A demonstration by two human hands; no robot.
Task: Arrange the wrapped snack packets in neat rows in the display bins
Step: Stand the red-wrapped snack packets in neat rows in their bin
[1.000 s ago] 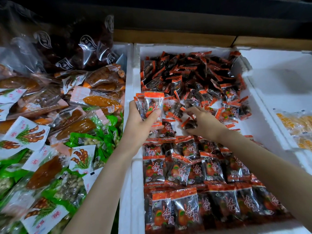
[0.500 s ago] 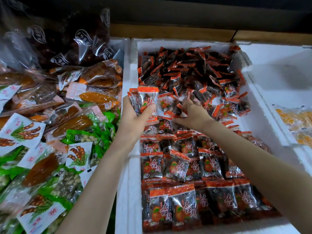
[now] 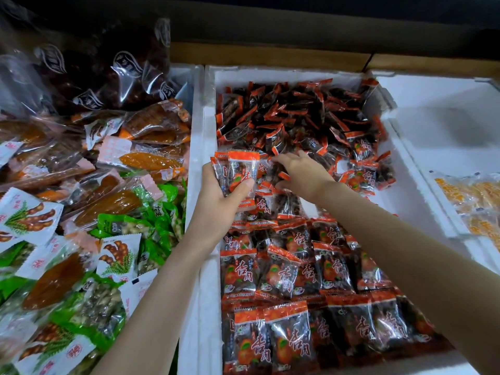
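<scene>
A white foam bin (image 3: 203, 147) holds orange-and-clear snack packets. Near rows (image 3: 292, 277) lie flat and ordered; a loose heap (image 3: 292, 115) fills the far half. My left hand (image 3: 221, 201) holds a small upright stack of packets (image 3: 239, 171) over the bin's left side, thumb across the front one. My right hand (image 3: 300, 173) reaches into the edge of the heap, its fingers curled around a packet (image 3: 282, 176) there.
At left, a bin (image 3: 196, 85) overflows with mixed snacks: green packs (image 3: 151, 226), long orange ones (image 3: 146, 161), dark bags (image 3: 102, 77). At right, a mostly bare white foam bin (image 3: 443, 125) and yellow packets (image 3: 476, 196). A wooden ledge (image 3: 270, 58) runs behind.
My right hand shifted slightly within the heap's near edge, picking among loose packets. My left hand kept its stack in about the same place.
</scene>
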